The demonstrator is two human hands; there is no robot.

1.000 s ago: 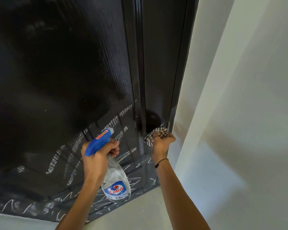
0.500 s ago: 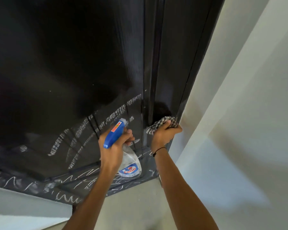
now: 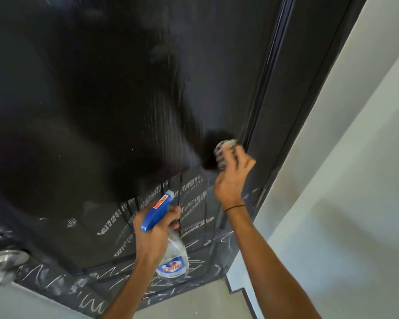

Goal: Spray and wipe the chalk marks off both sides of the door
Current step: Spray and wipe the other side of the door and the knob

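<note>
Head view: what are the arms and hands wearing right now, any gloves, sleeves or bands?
Both forearms are bare as far as the frame shows: no sleeves and no gloves. The right hand has a thin dark band round its wrist. The left hand shows nothing worn at hand or wrist. No rings or watch can be made out; the right hand's fingers are motion-blurred.
</note>
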